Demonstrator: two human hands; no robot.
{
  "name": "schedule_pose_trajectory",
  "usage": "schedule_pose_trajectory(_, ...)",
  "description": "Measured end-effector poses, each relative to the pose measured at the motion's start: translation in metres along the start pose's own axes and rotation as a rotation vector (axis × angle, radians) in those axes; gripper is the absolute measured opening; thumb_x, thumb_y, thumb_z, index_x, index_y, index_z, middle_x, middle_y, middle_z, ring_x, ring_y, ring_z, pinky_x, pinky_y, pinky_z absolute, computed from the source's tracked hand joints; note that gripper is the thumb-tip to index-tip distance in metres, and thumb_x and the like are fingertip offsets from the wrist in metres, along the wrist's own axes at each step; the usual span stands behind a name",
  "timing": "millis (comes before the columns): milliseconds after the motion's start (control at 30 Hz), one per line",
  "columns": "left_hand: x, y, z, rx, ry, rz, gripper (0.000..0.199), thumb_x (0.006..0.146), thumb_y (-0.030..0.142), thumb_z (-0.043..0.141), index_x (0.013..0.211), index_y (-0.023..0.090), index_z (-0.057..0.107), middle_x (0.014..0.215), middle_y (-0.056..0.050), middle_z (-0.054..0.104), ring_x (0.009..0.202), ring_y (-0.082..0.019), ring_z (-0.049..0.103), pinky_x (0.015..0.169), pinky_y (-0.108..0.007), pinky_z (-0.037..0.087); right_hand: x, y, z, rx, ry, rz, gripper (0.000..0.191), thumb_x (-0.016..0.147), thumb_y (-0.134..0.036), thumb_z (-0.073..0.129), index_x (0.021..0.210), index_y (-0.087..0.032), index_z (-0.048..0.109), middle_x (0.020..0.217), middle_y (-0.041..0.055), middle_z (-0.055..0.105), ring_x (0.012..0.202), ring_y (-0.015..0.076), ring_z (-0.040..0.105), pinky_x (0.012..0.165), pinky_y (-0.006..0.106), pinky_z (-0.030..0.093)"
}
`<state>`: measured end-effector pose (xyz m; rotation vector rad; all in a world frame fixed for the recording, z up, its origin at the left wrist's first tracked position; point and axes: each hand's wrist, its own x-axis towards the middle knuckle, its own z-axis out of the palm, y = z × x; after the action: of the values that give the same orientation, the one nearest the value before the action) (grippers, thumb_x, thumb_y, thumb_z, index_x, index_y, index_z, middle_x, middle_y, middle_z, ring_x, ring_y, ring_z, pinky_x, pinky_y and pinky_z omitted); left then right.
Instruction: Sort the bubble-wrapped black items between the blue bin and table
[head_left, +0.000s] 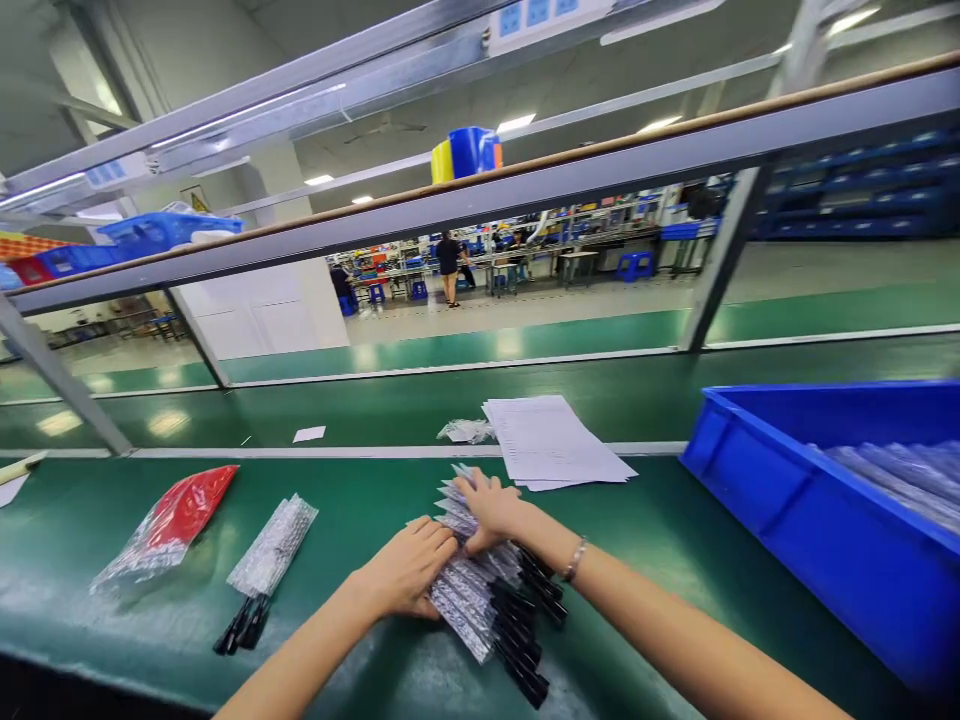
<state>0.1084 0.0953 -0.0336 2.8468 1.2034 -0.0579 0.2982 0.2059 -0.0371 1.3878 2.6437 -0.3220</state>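
Note:
A pile of bubble-wrapped items with black ends [469, 600] lies on the green table, its black ends pointing to the lower right. My left hand [411, 565] is wrapped round the left side of the pile, the thumb low at its edge. Across the top of the pile, my right hand [489, 508] lies with its fingers apart, touching the clear wrapping. A smaller bubble-wrapped bundle [274, 548] with black ends rests to the left, beside a red and clear plastic bag [176, 520].
White paper sheets [555, 440] lie behind my hands, with crumpled clear plastic [466, 431] beside them. A blue bin [810, 520] holding clear-wrapped items stands at the right. A metal-framed shelf [525, 190] spans above the table. A person [449, 265] stands far back.

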Motion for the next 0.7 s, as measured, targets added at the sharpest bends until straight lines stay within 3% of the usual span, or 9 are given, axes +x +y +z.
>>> schedule_pose_trajectory(100,-0.003,-0.003,-0.001,-0.021,-0.056,-0.042,0.069,0.071,0.042,0.077,0.130,0.021,0.048,0.123,-0.011,0.061,0.116,-0.031,0.055,0.108,-0.041,0.038,0.002,-0.011,-0.003,0.002,-0.045,0.166,0.075,0.094,-0.046,0.065,0.156,-0.027,0.027,0.162,0.0146,0.024,0.137,0.0401,0.041,0.104,0.063,0.044)
schedule_pose_trajectory(200,-0.010,-0.005,-0.003,-0.022,-0.068,-0.054,0.074,0.070,0.044,0.076,0.134,0.022,0.047,0.126,-0.011,0.059,0.116,-0.031,0.055,0.106,-0.041,0.039,0.001,-0.006,-0.006,0.030,-0.054,0.229,0.077,0.094,-0.044,0.066,0.158,-0.029,0.024,0.163,0.0140,0.022,0.140,0.0408,0.037,0.106,0.063,0.043)
schedule_pose_trajectory(433,-0.007,0.000,-0.008,-0.082,-0.061,-0.071,0.063,0.069,0.039,0.074,0.127,0.024,0.054,0.124,-0.009,0.063,0.114,-0.030,0.057,0.107,-0.040,0.040,-0.009,0.000,-0.012,0.155,0.015,0.245,0.069,0.095,-0.041,0.065,0.154,-0.027,0.032,0.158,0.0133,0.030,0.137,0.0387,0.039,0.106,0.063,0.041)
schedule_pose_trajectory(500,-0.006,0.000,-0.006,-0.096,-0.041,-0.072,0.064,0.069,0.036,0.073,0.129,0.024,0.055,0.127,-0.010,0.063,0.116,-0.030,0.058,0.109,-0.040,0.040,-0.022,0.000,-0.014,0.223,0.019,0.223,0.071,0.092,-0.041,0.069,0.152,-0.026,0.034,0.158,0.0139,0.030,0.138,0.0403,0.037,0.107,0.065,0.038)
schedule_pose_trajectory(600,-0.009,-0.011,0.007,-0.079,-0.037,-0.058,0.067,0.069,0.032,0.073,0.134,0.023,0.056,0.133,-0.012,0.063,0.121,-0.032,0.058,0.110,-0.041,0.043,-0.054,0.007,-0.018,0.362,0.026,0.167,0.098,0.070,-0.047,0.087,0.151,-0.025,0.037,0.154,0.0190,0.034,0.136,0.0471,0.038,0.104,0.066,0.040)
schedule_pose_trajectory(700,-0.008,-0.030,0.025,-0.067,0.000,0.013,0.063,0.079,0.045,0.071,0.136,0.023,0.059,0.136,-0.011,0.063,0.122,-0.033,0.062,0.106,-0.040,0.050,-0.106,0.022,-0.035,0.523,0.108,0.117,0.116,0.057,-0.053,0.092,0.153,-0.030,0.032,0.145,0.0167,0.044,0.131,0.0431,0.046,0.098,0.055,0.049)
